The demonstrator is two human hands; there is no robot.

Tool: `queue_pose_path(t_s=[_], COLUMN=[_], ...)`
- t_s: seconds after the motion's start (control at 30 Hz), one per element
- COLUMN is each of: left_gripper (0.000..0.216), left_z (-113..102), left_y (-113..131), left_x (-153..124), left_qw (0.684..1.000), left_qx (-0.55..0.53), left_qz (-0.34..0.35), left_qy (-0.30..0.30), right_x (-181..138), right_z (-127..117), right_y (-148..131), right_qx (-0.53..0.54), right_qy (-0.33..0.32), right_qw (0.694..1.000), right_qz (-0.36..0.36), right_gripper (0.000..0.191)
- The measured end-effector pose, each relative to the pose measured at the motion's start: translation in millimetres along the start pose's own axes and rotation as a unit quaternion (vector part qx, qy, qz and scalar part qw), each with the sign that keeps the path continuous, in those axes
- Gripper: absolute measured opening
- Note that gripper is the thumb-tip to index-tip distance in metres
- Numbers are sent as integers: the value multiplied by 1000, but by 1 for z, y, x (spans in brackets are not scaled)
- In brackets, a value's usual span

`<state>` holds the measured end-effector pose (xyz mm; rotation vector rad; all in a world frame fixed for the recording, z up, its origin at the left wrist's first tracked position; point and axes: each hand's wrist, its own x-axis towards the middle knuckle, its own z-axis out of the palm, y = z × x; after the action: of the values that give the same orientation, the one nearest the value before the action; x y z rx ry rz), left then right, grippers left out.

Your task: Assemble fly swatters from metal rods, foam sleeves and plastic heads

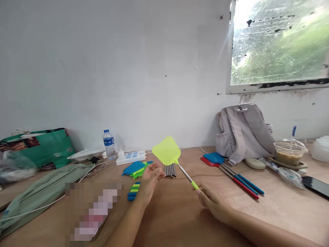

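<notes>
we hold the yellow fly swatter (168, 151) by its handle end in our right hand (212, 202), raised over the desk (269, 212), our left hand (150, 178) open beside the metal rods (170, 170), apparently mid-assembly.

Fly swatter (167, 151): neon yellow-green perforated head, silver shaft, yellow-green grip. Finished swatters (232, 173): one blue, one red, handles matching. Loose swatter heads (136, 168): blue and lime. Loose grips (133, 191): blue and lime (alternating). Metal rods (170, 170): dark grey. Backpack (243, 132): pale lilac-grey. Bag (38, 145): green. Table (180, 212): light brown.
</notes>
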<state>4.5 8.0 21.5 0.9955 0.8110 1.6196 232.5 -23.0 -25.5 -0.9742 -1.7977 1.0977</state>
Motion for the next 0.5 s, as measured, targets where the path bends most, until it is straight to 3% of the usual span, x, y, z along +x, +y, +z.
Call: queue_pose_path(t_s=[0.17,0.27,0.5], left_gripper=[34,27,12], left_z=[-29,-52,-86], left_y=[-3,-2,4], left_x=[19,30,40], left_qw=[979,952,830], left_qx=[112,208,473], left_qz=[27,67,93], left_qy=[167,216,282], right_x=[-2,-6,-14], right_z=[-53,-85,-162], right_y=[7,5,18], right_qx=[-162,-227,-400], right_qy=[55,83,197], right_qw=[985,970,894], right_qz=[-23,-29,44], right_gripper=[35,27,22])
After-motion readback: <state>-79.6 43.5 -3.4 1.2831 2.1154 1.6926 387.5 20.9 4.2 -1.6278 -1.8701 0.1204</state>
